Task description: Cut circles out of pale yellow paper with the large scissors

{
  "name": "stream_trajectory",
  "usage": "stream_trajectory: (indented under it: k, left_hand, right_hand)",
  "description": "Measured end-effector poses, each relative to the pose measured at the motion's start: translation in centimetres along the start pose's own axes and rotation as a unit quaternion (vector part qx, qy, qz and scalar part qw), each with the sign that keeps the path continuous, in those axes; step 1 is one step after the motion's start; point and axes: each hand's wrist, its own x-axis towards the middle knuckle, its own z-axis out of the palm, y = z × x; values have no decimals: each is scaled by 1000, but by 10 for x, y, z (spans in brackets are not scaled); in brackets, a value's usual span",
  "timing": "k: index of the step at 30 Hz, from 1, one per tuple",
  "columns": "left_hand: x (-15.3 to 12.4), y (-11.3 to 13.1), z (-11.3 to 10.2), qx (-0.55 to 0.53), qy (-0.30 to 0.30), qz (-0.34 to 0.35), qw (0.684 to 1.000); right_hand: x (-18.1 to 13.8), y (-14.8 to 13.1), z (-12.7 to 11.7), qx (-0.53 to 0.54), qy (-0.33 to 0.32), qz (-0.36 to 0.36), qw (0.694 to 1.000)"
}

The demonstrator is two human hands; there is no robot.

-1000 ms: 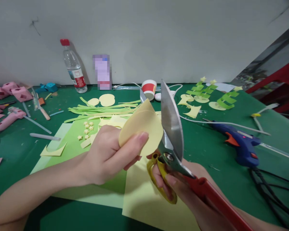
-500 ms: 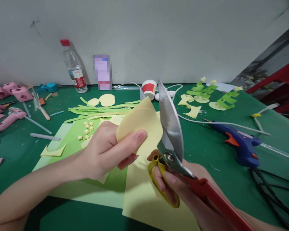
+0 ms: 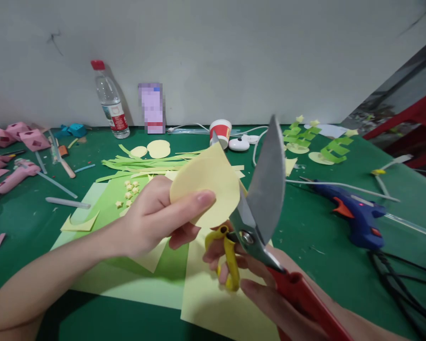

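Note:
A pale yellow paper piece (image 3: 213,177), rounded with a pointed top, is pinched between the thumb and fingers of my left hand (image 3: 159,220). My right hand (image 3: 248,279) grips scissors (image 3: 266,189) with one red and one yellow handle. Their blades stand wide apart, the broad one in front of the paper's right side and the other partly hidden behind the paper. Below my hands lie a yellow sheet (image 3: 213,308) and green sheets (image 3: 128,284). Small yellow paper stars (image 3: 128,194) rest left of my left hand, with green paper strips (image 3: 142,166) behind them.
A water bottle (image 3: 110,104), a phone (image 3: 152,109) and a paper cup (image 3: 220,134) stand along the wall. At right lies a blue glue gun (image 3: 355,218) with cables; a pink glue gun (image 3: 16,175) is at left. Finished green spirals with stars (image 3: 335,149) stand back right.
The scissor blades have opened wider, the broad blade swinging right. The yellow handle has spread away from the red one. My left hand still holds the paper in nearly the same place.

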Motion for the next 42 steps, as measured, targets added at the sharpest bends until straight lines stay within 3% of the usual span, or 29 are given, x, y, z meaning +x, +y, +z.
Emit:
stream_trajectory:
  k: [8,17,25,29,35,42]
  left_hand:
    - [1,6,-6,55,-115,-43,991]
    - [1,3,-4,8,-86,-47,995]
    - [1,2,-2,-9,-50,-46,998]
    - [3,5,-4,-17,-72,-60,995]
    - [3,6,-7,-38,-60,-93,993]
    - [4,7,-13,-34,-93,-96,990]
  right_hand:
    - [5,11,-3,-50,-13,-41,998]
    - [6,-3,-9,-86,-21,6,996]
    - [6,1,-4,-87,7,-2,996]
    - [5,5,-2,-72,19,-11,997]
    - [7,8,-5,-28,-22,-5,999]
    - [6,3,-7,-37,-41,19,998]
